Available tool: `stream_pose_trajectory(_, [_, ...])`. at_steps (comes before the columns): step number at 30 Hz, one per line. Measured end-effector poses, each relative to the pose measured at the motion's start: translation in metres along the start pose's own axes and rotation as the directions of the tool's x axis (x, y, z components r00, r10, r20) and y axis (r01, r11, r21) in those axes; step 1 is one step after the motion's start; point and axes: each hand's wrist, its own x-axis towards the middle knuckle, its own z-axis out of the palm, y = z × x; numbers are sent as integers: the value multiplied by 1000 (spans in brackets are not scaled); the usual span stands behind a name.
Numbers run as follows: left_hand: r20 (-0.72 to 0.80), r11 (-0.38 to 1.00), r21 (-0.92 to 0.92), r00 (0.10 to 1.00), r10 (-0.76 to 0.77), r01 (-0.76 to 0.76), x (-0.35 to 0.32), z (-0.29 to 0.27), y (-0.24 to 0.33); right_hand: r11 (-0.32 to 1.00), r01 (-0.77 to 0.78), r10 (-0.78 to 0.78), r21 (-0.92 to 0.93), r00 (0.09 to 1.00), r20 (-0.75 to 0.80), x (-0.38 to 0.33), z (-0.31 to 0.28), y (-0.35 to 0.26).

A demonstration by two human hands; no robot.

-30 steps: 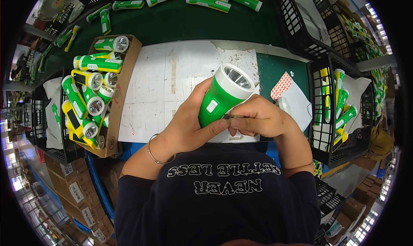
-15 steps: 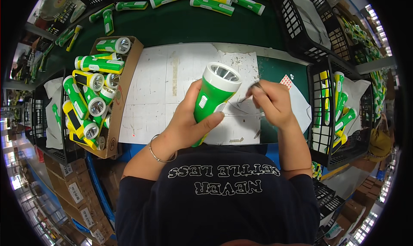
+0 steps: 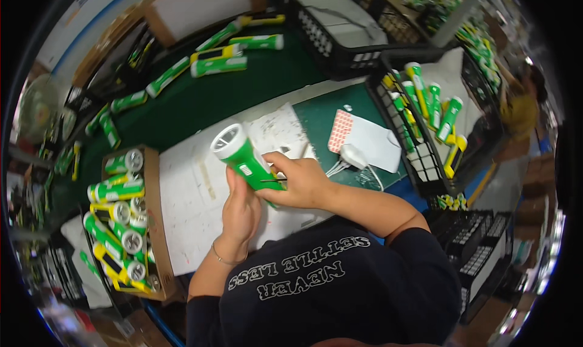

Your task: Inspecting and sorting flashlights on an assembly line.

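Observation:
A green flashlight (image 3: 248, 163) with a white head and a small light switch is tilted, its lens end toward the far left. My right hand (image 3: 300, 180) is closed around its lower body, and a thin dark rod (image 3: 273, 180) shows at those fingers. Against the flashlight's near-left side lies my left hand (image 3: 242, 210), its fingers pressed along the body and partly hidden by it. Both hands are above the white work sheet (image 3: 188, 225).
At left, a cardboard box (image 3: 159, 238) holds several flashlights. More flashlights (image 3: 218, 65) lie across the green table. A black crate (image 3: 419, 171) with flashlights stands at right. Near it are a red-dotted sticker sheet (image 3: 341, 131) and a white corded piece (image 3: 353, 157).
My right hand has come left onto the flashlight's lower body. My left hand has shifted down along its side. The flashlight now leans left, and the whole view has turned.

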Motion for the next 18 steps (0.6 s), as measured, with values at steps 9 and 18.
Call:
stream_pose_trajectory(9, [-93,987,144,994,-65,78,1,-18,14,694,-622,215,-362,659,-720,-55,-243,148])
stream_pose_trajectory(18, [-174,965,155,968,-182,210,6,-37,11,720,-503,-54,-478,646,-761,0,-239,167])
